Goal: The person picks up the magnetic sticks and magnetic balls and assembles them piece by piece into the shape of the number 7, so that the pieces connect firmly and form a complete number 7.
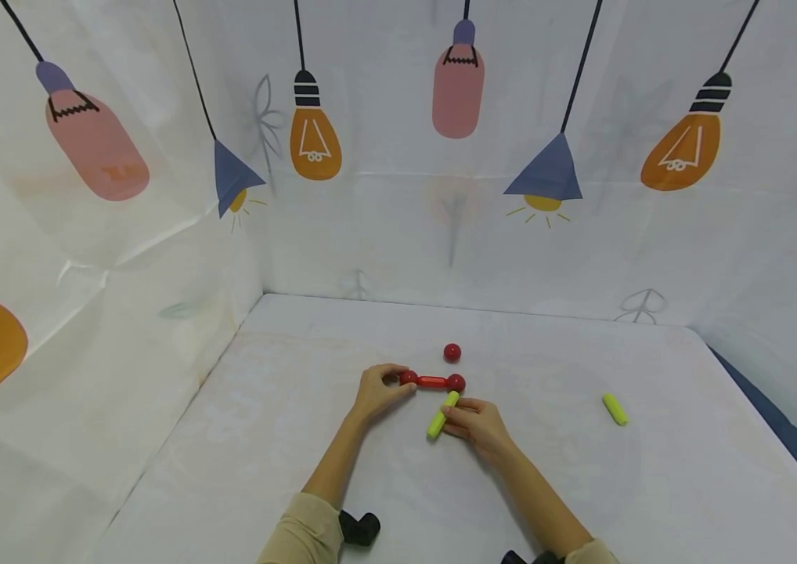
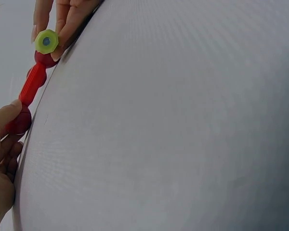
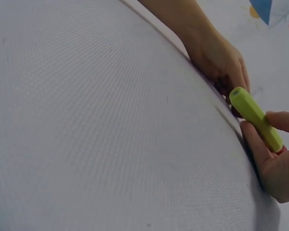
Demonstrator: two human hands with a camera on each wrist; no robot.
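My left hand (image 1: 374, 393) grips a dark red ball (image 1: 409, 377) at the left end of a short red rod (image 1: 432, 382). A second red ball (image 1: 456, 383) sits on the rod's right end. Between thumb and fingers, my right hand (image 1: 481, 427) pinches a yellow-green rod (image 1: 436, 425), held slanting. Its upper end lies right beside the second ball; whether the two are joined I cannot tell. The left wrist view shows a grey-blue round centre in the facing end of the yellow-green rod (image 2: 46, 41).
A loose red ball (image 1: 452, 352) lies just beyond the joined pieces. Farther right, another yellow-green rod (image 1: 614, 409) rests on the white table (image 1: 286, 345). White sheets printed with lamps (image 1: 384, 227) stand behind and at the left.
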